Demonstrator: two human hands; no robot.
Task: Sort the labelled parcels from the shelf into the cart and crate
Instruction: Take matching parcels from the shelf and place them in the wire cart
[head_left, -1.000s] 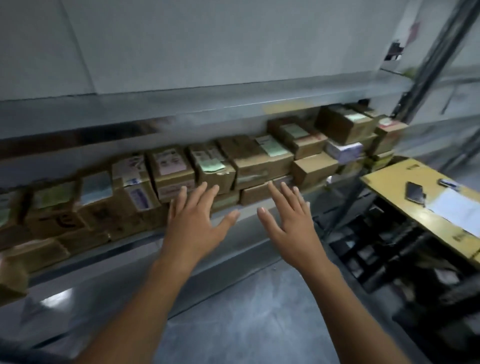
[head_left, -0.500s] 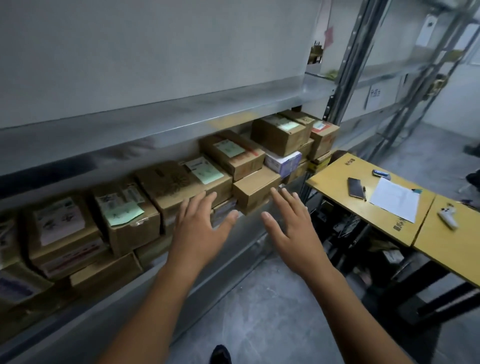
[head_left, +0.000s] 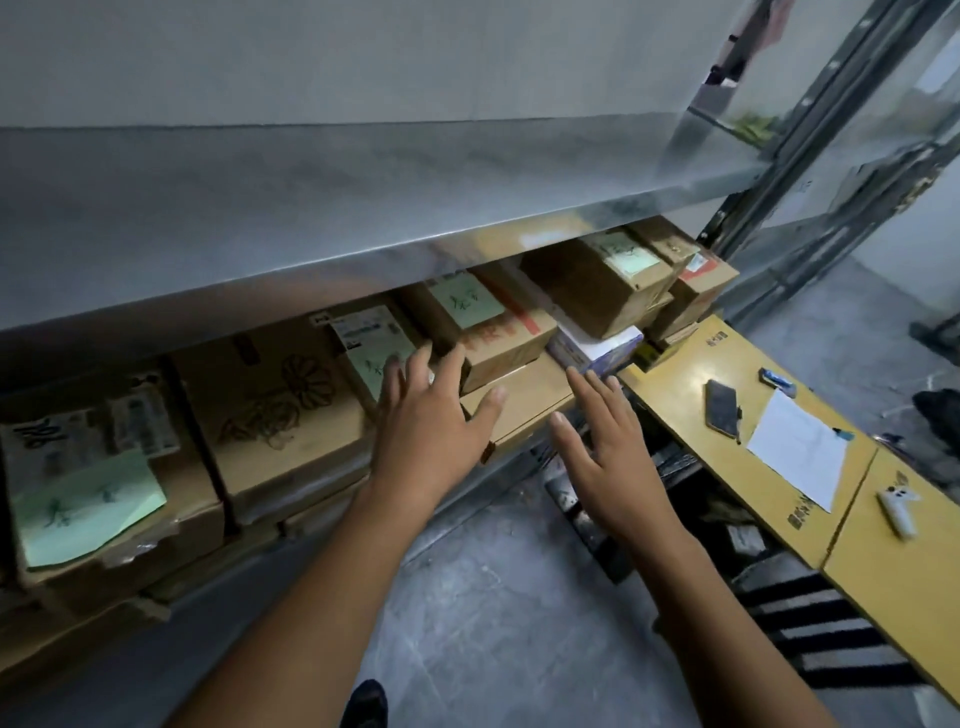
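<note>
A metal shelf (head_left: 363, 218) holds a row of brown cardboard parcels, several with green handwritten labels. My left hand (head_left: 431, 421) reaches with straight fingers toward a parcel with a green label and red tape (head_left: 498, 332) and the plain flat box (head_left: 524, 402) beneath it. My right hand (head_left: 608, 447) is spread open just right of that flat box, below a white and blue parcel (head_left: 597, 345). Neither hand holds anything. A larger brown parcel (head_left: 597, 280) sits on top at the right. No cart or crate shows.
A yellow table (head_left: 691, 384) stands at the right, against the shelf's end, with a phone (head_left: 722, 408), a white sheet (head_left: 795, 449) and a small white device (head_left: 896, 512). Dark slatted frames lie under the table. Grey floor below; my shoe (head_left: 366, 704) shows at the bottom.
My view has moved right along the shelf and closer. Both hands have advanced toward the stacked parcels near the shelf's right end, still open and holding nothing.
</note>
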